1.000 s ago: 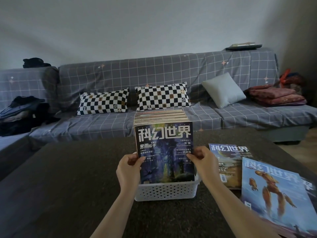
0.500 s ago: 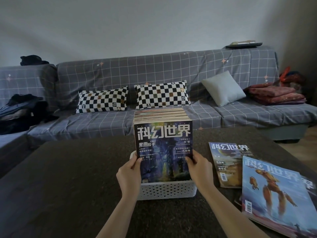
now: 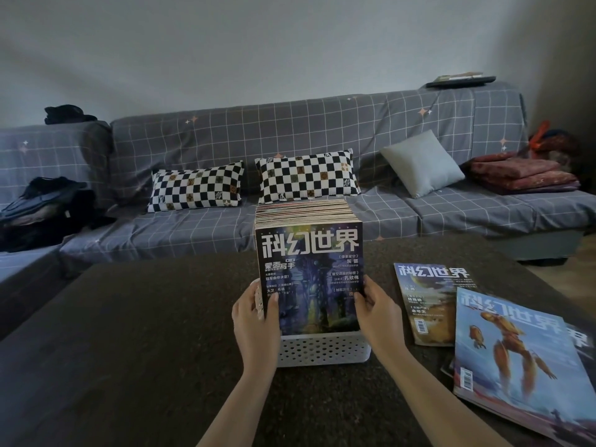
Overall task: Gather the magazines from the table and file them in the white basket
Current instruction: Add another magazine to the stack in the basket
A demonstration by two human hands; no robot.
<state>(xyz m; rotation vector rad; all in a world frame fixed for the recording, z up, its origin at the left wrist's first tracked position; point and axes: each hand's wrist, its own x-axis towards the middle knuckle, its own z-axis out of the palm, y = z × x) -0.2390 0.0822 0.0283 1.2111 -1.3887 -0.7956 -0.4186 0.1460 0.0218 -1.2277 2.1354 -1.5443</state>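
A white perforated basket [image 3: 322, 350] stands on the dark table [image 3: 129, 350], packed with upright magazines. The front one, a dark blue magazine [image 3: 311, 279], stands upright at the basket's near wall. My left hand [image 3: 254, 312] grips its left edge and my right hand [image 3: 375, 309] grips its right edge. To the right, flat on the table, lie a magazine with a yellowish cover [image 3: 425, 304] and a light blue magazine with an orange figure [image 3: 516, 359] that overlaps it; the edge of another shows beneath.
Behind the table runs a grey checked sofa [image 3: 322, 133] with two black-and-white cushions [image 3: 306, 175], a grey cushion [image 3: 422, 162], folded red blankets [image 3: 522, 174] and dark clothes [image 3: 42, 211] at the left.
The dark blue magazine has sunk lower into the basket. Both hands have slid down its edges with it.
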